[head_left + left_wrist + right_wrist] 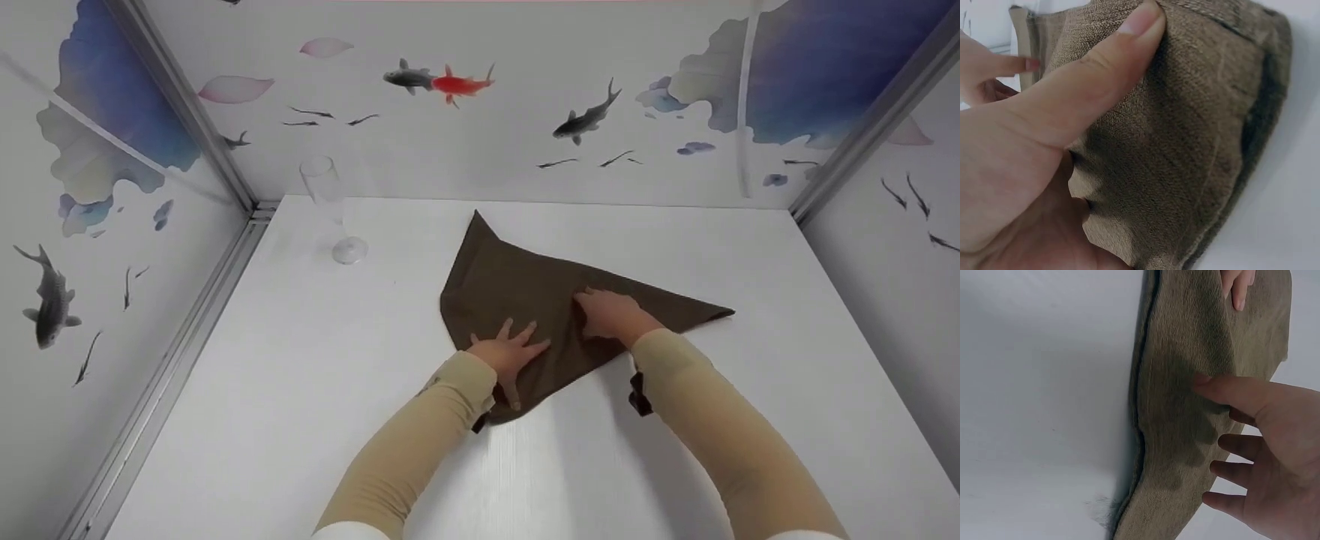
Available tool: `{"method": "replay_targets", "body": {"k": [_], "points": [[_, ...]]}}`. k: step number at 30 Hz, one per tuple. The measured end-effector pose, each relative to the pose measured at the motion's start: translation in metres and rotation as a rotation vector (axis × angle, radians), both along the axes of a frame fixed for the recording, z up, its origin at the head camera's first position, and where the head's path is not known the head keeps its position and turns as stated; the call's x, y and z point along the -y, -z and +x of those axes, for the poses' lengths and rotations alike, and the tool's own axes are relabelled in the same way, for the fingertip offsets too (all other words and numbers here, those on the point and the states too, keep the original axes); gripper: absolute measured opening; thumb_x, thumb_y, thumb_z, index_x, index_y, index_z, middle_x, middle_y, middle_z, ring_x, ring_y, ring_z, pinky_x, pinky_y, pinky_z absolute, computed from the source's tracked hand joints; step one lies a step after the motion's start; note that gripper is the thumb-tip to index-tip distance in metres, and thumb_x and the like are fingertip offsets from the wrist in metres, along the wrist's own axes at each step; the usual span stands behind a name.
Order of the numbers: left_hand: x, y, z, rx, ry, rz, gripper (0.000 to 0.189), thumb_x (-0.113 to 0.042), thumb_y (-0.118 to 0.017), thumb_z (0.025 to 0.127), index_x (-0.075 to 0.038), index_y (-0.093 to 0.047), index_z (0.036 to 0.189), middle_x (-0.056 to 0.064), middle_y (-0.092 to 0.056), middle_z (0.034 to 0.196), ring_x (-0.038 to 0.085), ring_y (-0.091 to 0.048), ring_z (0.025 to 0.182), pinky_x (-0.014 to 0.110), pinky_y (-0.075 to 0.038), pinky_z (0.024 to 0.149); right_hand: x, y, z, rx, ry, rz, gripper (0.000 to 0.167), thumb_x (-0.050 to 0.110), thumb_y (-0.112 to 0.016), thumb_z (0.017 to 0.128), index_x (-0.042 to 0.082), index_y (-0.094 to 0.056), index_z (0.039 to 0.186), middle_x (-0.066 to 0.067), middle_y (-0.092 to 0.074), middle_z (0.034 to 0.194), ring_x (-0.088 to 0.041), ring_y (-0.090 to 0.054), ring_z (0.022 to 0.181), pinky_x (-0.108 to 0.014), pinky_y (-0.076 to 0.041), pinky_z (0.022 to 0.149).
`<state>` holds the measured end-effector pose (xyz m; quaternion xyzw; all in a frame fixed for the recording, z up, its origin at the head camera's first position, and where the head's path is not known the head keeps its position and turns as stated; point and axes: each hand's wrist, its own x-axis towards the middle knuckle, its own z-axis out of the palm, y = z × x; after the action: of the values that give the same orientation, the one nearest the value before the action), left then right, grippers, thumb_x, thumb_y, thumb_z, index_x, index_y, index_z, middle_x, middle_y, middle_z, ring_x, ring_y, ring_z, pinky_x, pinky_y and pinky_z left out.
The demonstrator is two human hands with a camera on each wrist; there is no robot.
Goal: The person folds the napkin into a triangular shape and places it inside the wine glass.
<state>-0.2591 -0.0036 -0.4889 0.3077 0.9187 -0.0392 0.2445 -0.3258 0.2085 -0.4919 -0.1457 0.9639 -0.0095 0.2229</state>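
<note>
A brown cloth (510, 277), folded into layers, lies on the white table with one pointed corner at the back and another at the right. My left hand (506, 358) rests on its front left part, fingers spread. In the left wrist view the left thumb (1100, 73) lies along the woven fabric, near the layered edge. Over the right half of the cloth is my right hand (613, 316). The right wrist view shows its fingers (1235, 473) apart and slightly bent, casting shadows on the fabric; whether the fingertips touch it I cannot tell.
A clear stemmed glass (349, 250) stands at the back left of the table (300, 360). White panels painted with fish and blue shapes enclose the back and both sides, with a metal rail (169, 360) along the left.
</note>
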Motion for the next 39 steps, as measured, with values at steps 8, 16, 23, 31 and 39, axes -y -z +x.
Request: {"method": "replay_targets", "body": {"k": [8, 16, 23, 31, 39], "points": [[-0.012, 0.002, 0.012, -0.029, -0.085, 0.033, 0.113, -0.052, -0.085, 0.068, -0.031, -0.018, 0.157, 0.004, -0.006, 0.163, 0.039, -0.007, 0.146, 0.072, -0.033, 0.095, 0.010, 0.003, 0.007, -0.016, -0.023, -0.004, 0.062, 0.024, -0.063, 0.095, -0.001, -0.039, 0.147, -0.024, -0.033, 0.152, -0.040, -0.033, 0.138, -0.058, -0.032, 0.106], [-0.024, 0.004, 0.016, -0.063, -0.143, -0.001, 0.116, -0.056, -0.084, 0.066, -0.030, -0.017, 0.157, 0.004, -0.007, 0.163, 0.041, -0.008, 0.145, 0.070, -0.037, 0.092, 0.016, 0.003, 0.011, -0.024, -0.037, -0.005, 0.060, 0.024, -0.060, 0.097, -0.003, -0.039, 0.146, -0.024, -0.029, 0.154, -0.039, -0.031, 0.139, -0.055, -0.030, 0.108], [-0.037, 0.005, 0.019, -0.098, -0.155, -0.086, 0.120, -0.064, -0.080, 0.064, -0.029, -0.013, 0.158, 0.007, -0.006, 0.163, 0.043, -0.011, 0.144, 0.067, -0.042, 0.088, 0.018, 0.007, 0.016, -0.021, -0.046, -0.017, 0.057, 0.023, -0.059, 0.097, -0.004, -0.041, 0.144, -0.022, -0.025, 0.156, -0.039, -0.029, 0.140, -0.053, -0.031, 0.108], [-0.050, 0.010, 0.023, -0.108, -0.203, -0.116, 0.119, -0.069, -0.076, 0.065, -0.029, -0.013, 0.158, 0.009, -0.006, 0.162, 0.045, -0.012, 0.144, 0.067, -0.043, 0.087, 0.016, 0.012, 0.020, -0.030, -0.075, -0.005, 0.056, 0.024, -0.058, 0.098, -0.004, -0.043, 0.144, -0.021, -0.025, 0.156, -0.039, -0.029, 0.140, -0.054, -0.032, 0.107], [-0.062, 0.011, 0.027, -0.108, -0.246, -0.149, 0.118, -0.074, -0.070, 0.065, -0.031, -0.011, 0.158, 0.007, -0.005, 0.163, 0.043, -0.013, 0.144, 0.064, -0.045, 0.088, 0.015, 0.011, 0.031, -0.036, -0.095, -0.011, 0.053, 0.023, -0.059, 0.097, -0.002, -0.046, 0.142, -0.022, -0.029, 0.154, -0.040, -0.032, 0.138, -0.055, -0.034, 0.105]]}}
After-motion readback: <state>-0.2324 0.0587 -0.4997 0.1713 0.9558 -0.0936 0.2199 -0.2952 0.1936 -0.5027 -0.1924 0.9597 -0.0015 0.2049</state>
